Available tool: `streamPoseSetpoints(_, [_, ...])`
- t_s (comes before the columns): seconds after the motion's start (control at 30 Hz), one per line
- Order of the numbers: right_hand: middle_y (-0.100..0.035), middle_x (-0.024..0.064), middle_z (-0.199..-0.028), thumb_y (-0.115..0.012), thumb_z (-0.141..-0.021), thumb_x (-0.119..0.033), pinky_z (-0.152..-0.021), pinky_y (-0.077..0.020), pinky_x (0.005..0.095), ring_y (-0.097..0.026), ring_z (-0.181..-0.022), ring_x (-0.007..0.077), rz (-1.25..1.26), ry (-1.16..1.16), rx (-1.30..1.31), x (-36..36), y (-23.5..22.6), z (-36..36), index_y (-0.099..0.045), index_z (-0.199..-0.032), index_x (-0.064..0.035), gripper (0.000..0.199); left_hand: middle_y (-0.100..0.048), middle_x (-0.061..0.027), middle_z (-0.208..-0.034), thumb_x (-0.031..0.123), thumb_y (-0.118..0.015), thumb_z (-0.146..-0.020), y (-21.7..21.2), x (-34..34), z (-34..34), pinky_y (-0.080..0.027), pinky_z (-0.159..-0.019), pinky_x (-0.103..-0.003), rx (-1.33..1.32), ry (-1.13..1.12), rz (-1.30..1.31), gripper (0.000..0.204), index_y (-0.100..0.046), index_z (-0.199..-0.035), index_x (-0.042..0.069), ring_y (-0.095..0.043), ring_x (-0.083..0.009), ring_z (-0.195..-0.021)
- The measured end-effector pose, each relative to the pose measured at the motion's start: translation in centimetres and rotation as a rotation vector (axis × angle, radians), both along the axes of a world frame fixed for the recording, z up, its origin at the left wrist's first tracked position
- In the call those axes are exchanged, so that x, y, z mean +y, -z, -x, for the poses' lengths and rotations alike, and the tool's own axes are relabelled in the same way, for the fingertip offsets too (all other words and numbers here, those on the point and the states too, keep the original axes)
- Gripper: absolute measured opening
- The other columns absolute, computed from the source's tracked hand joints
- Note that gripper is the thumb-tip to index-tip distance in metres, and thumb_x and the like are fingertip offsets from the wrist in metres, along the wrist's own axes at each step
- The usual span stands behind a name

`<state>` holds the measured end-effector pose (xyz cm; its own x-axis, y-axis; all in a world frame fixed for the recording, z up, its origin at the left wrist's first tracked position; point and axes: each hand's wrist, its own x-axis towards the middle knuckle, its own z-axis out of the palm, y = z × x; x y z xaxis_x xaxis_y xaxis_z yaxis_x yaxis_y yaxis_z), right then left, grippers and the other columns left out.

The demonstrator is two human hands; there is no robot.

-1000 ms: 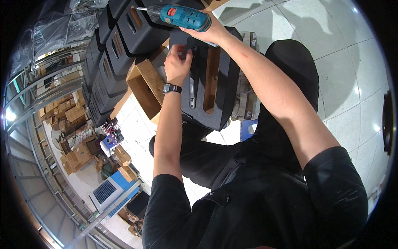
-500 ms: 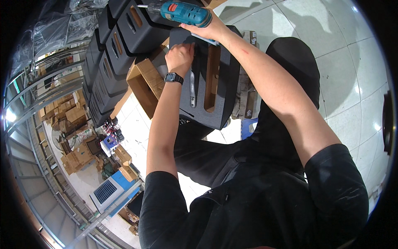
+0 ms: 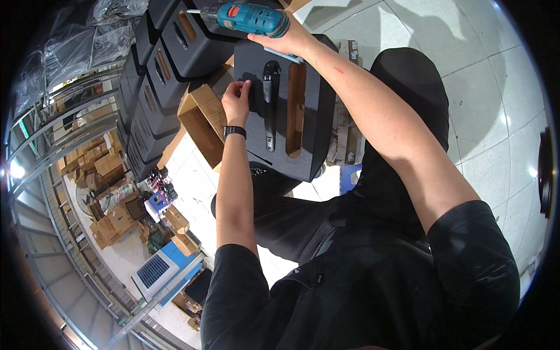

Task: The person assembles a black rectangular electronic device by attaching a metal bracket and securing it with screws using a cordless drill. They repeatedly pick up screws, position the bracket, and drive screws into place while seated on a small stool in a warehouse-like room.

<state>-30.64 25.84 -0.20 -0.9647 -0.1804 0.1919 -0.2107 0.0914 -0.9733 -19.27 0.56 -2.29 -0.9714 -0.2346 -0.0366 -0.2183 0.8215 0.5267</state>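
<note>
My right hand (image 3: pixel 294 38) grips a teal cordless drill (image 3: pixel 248 19) at the top of the view, its bit pointing left. Below it lies a dark grey box-shaped cabinet (image 3: pixel 280 166) with a long slot cut into its face. A black strap handle (image 3: pixel 269 108) runs along that face beside the slot. My left hand (image 3: pixel 236 104) hovers over the cabinet's left edge, apart from the handle, with its fingertips pinched together. Whatever they may hold is too small or hidden to make out.
Several similar dark cabinets (image 3: pixel 201 49) are stacked at the upper left. An open cardboard box (image 3: pixel 201 125) stands just left of my cabinet. Further left are metal rails, more cartons (image 3: pixel 114 224) and a blue-and-white appliance (image 3: pixel 156 271). White tiled floor (image 3: pixel 490 111) lies to the right.
My left hand has drawn back from the handle's far end, down and to the left, uncovering that end. The drill in my right hand has shifted slightly left.
</note>
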Motion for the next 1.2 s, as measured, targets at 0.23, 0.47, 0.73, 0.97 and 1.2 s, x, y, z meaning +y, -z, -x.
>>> streamPoseSetpoints(0.23, [-0.077,0.0146,-0.106,-0.087,-0.079,-0.033,-0.095,-0.0594,0.0383,-0.075,-0.100,0.0295,-0.031,-0.024,0.063,0.2,0.1,-0.2,-0.074,-0.110,-0.0086,0.041,-0.068,-0.0095,-0.086,0.026,-0.078,-0.092,-0.1,2.3,0.1,-0.051,-0.076,-0.036,0.303,0.121,0.042,0.025,-0.075,-0.098,0.003,-0.064,-0.0233,-0.081])
streamPoseSetpoints(0.47, [-0.077,0.0153,-0.106,-0.087,-0.079,-0.033,-0.095,-0.0591,0.0388,-0.075,-0.101,0.0309,0.014,-0.039,0.122,0.4,0.8,0.0,-0.074,-0.110,-0.0082,0.042,-0.077,-0.0112,-0.100,0.027,-0.082,-0.087,-3.1,7.1,2.1,-0.055,-0.083,-0.034,0.130,0.268,0.061,0.029,-0.079,-0.106,0.005,-0.071,-0.0220,-0.087])
streamPoseSetpoints(0.73, [-0.077,0.0153,-0.106,-0.088,-0.078,-0.033,-0.095,-0.0588,0.0383,-0.075,-0.100,0.0317,-0.046,-0.016,0.133,-0.2,0.7,-0.2,-0.074,-0.110,-0.0074,0.043,-0.079,-0.0135,-0.097,0.036,-0.086,-0.079,-3.5,8.4,2.7,-0.058,-0.087,-0.036,-0.093,0.052,0.168,0.040,-0.081,-0.109,0.011,-0.077,-0.0264,-0.093])
streamPoseSetpoints(0.97, [-0.077,0.0165,-0.107,-0.088,-0.078,-0.034,-0.097,-0.0588,0.0388,-0.075,-0.102,0.0302,0.032,0.059,0.168,-2.0,3.5,1.0,-0.073,-0.112,-0.0063,0.047,-0.077,-0.0068,-0.101,0.035,-0.073,-0.088,-3.6,9.7,4.0,-0.057,-0.086,-0.045,-0.061,0.252,0.498,0.027,-0.079,-0.100,0.012,-0.073,-0.0299,-0.094])
streamPoseSetpoints(1.2, [-0.077,0.0158,-0.106,-0.087,-0.078,-0.034,-0.096,-0.0589,0.0383,-0.075,-0.102,0.0318,0.007,0.022,0.168,-1.6,2.5,0.8,-0.074,-0.111,-0.0084,0.043,-0.076,-0.0128,-0.097,0.037,-0.059,-0.098,-2.2,9.1,4.7,-0.054,-0.090,-0.048,0.016,0.458,0.781,0.032,-0.077,-0.094,0.011,-0.071,-0.0306,-0.100])
